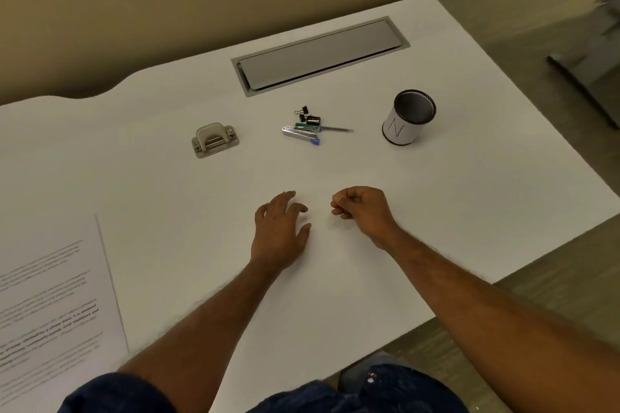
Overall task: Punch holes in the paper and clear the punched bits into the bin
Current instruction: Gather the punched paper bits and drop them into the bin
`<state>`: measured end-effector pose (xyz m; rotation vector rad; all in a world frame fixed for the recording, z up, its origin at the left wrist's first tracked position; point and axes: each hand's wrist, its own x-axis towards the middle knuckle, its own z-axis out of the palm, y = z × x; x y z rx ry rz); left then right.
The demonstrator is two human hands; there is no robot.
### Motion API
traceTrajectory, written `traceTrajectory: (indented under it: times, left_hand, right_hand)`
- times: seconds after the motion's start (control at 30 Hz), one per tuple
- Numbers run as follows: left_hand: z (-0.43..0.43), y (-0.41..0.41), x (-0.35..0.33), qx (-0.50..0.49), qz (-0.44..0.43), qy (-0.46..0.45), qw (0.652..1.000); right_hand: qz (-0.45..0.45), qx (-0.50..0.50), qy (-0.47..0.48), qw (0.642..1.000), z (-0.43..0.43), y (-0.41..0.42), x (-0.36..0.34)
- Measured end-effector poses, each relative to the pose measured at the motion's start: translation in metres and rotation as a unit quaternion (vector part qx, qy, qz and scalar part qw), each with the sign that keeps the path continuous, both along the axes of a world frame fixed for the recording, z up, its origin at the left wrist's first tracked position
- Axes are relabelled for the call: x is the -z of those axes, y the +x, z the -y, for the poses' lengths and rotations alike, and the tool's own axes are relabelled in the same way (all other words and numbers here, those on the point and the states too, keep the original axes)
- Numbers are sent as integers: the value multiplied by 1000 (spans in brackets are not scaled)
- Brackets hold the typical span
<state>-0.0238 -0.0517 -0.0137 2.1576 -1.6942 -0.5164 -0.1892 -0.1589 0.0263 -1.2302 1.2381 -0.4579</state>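
Ahead of the left hand [280,228], off to its left, the hole punch [214,140] stands untouched. It looks rigid and fairly heavy, best gripped across its base. The paper [50,305], light and floppy, lies well left of that hand and wants lifting by an edge. The left hand lies flat and relaxed on the surface [167,211]; the right hand [360,211] is curled, with nothing visible in it.

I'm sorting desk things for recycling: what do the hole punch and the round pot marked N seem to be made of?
The hole punch looks like matt beige-grey plastic, going by its rounded moulded lever; any metal inside is hidden. The round pot seems covered in smooth white leather-like material or card, with dark trim and a stitched-looking rim; which one, the view leaves open.
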Motion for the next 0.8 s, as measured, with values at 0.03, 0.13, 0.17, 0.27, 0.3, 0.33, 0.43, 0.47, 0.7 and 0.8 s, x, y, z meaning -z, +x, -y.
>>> traceTrajectory:
  times: [0.03,0.13,0.17,0.27,0.3,0.33,0.43,0.47,0.7,0.8]
  left_hand:
    - [9,-3,-4,5,1,1,1000]
    - [38,-12,-16,22,3,-5,1000]
    - [47,-15,-20,28,1,-9,1000]
    - [77,-25,-32,43,-3,-22,999]
    - [86,-28,-35,46,-2,-24,999]
    - [94,-32,-39,47,-1,-25,999]
    - [116,-44,-48,46,-7,-33,998]
    - [123,-47,-50,49,-9,-35,998]
    - [162,-63,-56,64,2,-36,997]
    - [174,-65,-55,61,16,-33,997]
  right_hand:
    - [-6,-5,-11,1000,7,-2,-3]
    - [-21,-12,-47,999,31,-11,-14]
    - [-25,-13,-57,998,40,-14,-19]
    - [-31,-5,-89,996,70,-26,-33]
    - [-31,5,-102,994,80,-31,-37]
    - [-30,20,-115,993,90,-35,-42]
    - [-47,60,-164,984,121,-47,-54]
    - [-56,70,-182,979,132,-50,-57]
    - [-176,55,-303,935,196,-66,-65]
    - [-251,-24,-332,909,214,-71,-65]
